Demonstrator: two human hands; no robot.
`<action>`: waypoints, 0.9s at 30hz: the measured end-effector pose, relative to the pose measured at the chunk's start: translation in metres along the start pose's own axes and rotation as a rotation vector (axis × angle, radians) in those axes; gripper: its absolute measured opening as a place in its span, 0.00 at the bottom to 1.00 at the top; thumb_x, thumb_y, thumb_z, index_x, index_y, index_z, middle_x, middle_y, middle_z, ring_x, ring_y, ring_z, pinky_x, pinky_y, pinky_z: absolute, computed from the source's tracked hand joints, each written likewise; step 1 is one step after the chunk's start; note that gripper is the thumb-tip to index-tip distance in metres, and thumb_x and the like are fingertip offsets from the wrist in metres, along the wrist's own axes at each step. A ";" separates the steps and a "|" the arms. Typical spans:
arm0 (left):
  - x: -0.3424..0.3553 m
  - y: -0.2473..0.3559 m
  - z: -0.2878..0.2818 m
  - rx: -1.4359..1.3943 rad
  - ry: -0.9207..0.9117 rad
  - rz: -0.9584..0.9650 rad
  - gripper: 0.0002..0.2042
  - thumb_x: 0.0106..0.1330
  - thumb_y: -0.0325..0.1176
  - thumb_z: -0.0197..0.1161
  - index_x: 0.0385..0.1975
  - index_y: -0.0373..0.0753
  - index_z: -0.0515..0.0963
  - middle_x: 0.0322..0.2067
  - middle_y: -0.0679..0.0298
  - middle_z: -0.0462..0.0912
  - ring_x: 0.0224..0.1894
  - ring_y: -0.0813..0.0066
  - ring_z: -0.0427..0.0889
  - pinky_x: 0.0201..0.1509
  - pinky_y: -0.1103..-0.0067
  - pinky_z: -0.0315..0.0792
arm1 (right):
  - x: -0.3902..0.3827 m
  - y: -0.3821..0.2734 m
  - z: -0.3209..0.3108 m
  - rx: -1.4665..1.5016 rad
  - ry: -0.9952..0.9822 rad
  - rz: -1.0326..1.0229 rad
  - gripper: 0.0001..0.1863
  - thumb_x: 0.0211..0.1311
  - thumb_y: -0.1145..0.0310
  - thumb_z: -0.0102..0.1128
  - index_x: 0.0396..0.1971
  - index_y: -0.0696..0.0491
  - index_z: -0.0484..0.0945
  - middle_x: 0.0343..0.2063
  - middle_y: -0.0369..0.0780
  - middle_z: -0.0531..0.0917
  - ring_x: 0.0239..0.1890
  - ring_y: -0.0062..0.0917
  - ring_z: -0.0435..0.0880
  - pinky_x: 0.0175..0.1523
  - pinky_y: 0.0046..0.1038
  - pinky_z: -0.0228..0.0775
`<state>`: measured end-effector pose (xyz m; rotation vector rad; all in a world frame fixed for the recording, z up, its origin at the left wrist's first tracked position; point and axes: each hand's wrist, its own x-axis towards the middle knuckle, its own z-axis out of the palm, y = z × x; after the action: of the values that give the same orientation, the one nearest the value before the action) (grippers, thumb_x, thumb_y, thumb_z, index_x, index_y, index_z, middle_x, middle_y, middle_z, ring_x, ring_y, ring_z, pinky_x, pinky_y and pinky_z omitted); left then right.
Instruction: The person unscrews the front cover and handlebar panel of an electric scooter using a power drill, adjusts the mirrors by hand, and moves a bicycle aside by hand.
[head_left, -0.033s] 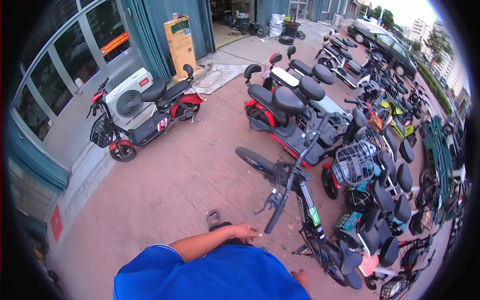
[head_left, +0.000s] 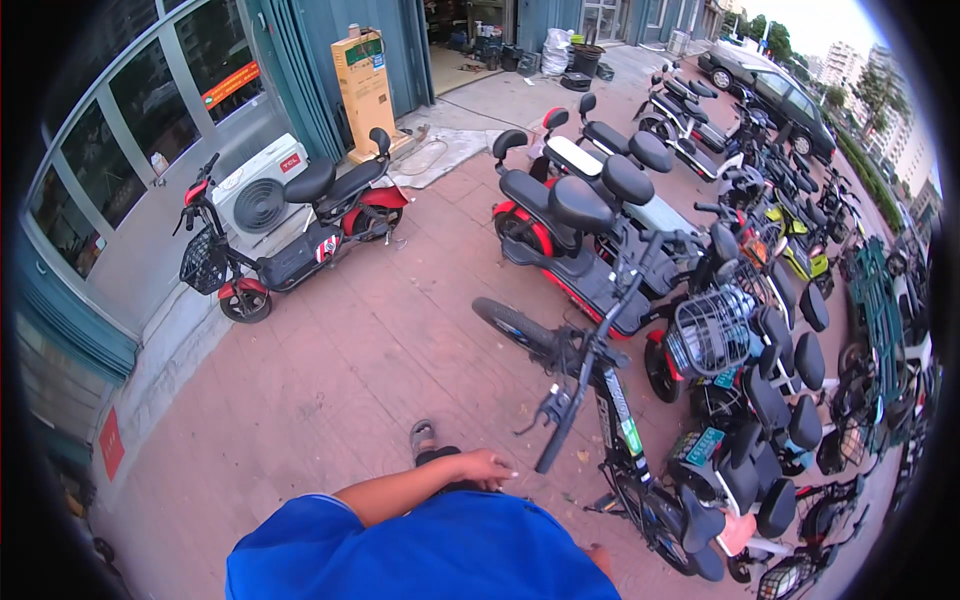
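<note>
My left hand is held in front of my body, its fingers loosely curled, with a small white spot at the fingertips that I cannot make out. Just right of it, apart from the hand, is the left handlebar grip of a black bicycle with a green-and-white label on its frame. The bicycle stands with its front wheel away from me and its black saddle at my right. Only a sliver of my right hand shows beside my blue shirt, near the rear of the bicycle; its fingers are mostly hidden.
Parked electric scooters crowd the right side, one with a wire basket. A red-and-black scooter stands at left before an air-conditioner unit. A tall cardboard box is by the doorway; a dark car is far right.
The view has shifted very slightly, so the bicycle and scooters sit a little further right in it. My left hand is slightly further from the handlebar grip.
</note>
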<state>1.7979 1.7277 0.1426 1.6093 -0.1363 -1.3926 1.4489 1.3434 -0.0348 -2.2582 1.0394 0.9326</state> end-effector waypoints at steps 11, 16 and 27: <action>-0.161 -0.199 -0.251 0.137 0.487 -0.008 0.24 0.66 0.52 0.72 0.49 0.37 0.87 0.44 0.53 0.91 0.48 0.65 0.89 0.56 0.72 0.79 | -0.019 -0.358 0.030 0.061 -0.327 -0.384 0.42 0.56 0.44 0.72 0.63 0.61 0.77 0.56 0.58 0.85 0.61 0.50 0.83 0.66 0.40 0.74; -0.196 -0.182 -0.362 0.142 0.287 -0.013 0.24 0.67 0.52 0.70 0.52 0.38 0.87 0.47 0.53 0.90 0.50 0.63 0.89 0.58 0.72 0.79 | -0.017 -0.461 0.045 0.119 -0.355 -0.524 0.43 0.55 0.43 0.72 0.61 0.63 0.78 0.55 0.58 0.85 0.61 0.50 0.84 0.65 0.40 0.75; -0.104 -0.015 -0.678 0.277 0.711 0.070 0.22 0.67 0.49 0.68 0.49 0.35 0.86 0.46 0.48 0.89 0.52 0.51 0.88 0.58 0.66 0.79 | 0.053 -0.786 -0.056 0.519 -0.424 0.015 0.28 0.70 0.46 0.60 0.49 0.58 0.84 0.43 0.47 0.89 0.41 0.37 0.87 0.53 0.39 0.78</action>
<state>2.3042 2.1905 0.1229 2.2140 0.0409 -0.7010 2.1178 1.7494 0.0709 -1.5492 0.9647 0.9584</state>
